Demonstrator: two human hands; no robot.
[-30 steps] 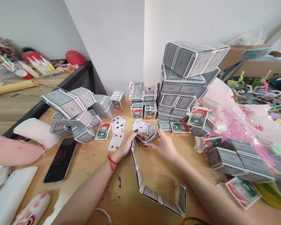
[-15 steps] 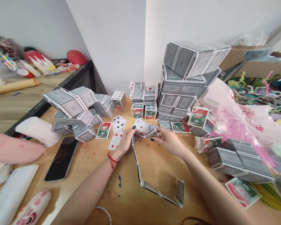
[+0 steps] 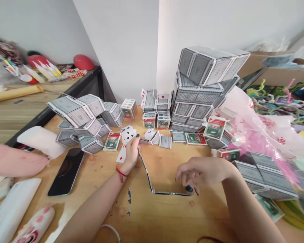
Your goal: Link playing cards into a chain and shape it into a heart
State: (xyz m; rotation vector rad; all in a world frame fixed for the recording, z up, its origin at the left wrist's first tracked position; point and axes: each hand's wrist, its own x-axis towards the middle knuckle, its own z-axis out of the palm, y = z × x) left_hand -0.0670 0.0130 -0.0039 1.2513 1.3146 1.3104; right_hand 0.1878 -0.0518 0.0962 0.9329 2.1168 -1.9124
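Note:
A folded strip of joined playing cards (image 3: 150, 181) stands on edge on the table, bent into an open-sided frame. My left hand (image 3: 132, 152), with a red string on the wrist, pinches its far left corner. My right hand (image 3: 205, 170) has its fingers curled and its thumb at the near right end of the strip; the fingers partly hide that end. Behind my left hand lie loose face-up cards (image 3: 128, 132). A face-down card (image 3: 165, 141) rests beyond the strip's far flap.
A tall stack of card-built blocks (image 3: 195, 89) rises at the back right; a lower stack (image 3: 77, 111) stands left. Card boxes (image 3: 112, 141) are scattered about. A phone (image 3: 66, 172) lies left. More card blocks (image 3: 263, 175) and plastic bags (image 3: 258, 118) are on the right.
My right hand has left the strip's far end and come nearer and right, to its near end. That end has shifted away from me, and the far flap now stands free.

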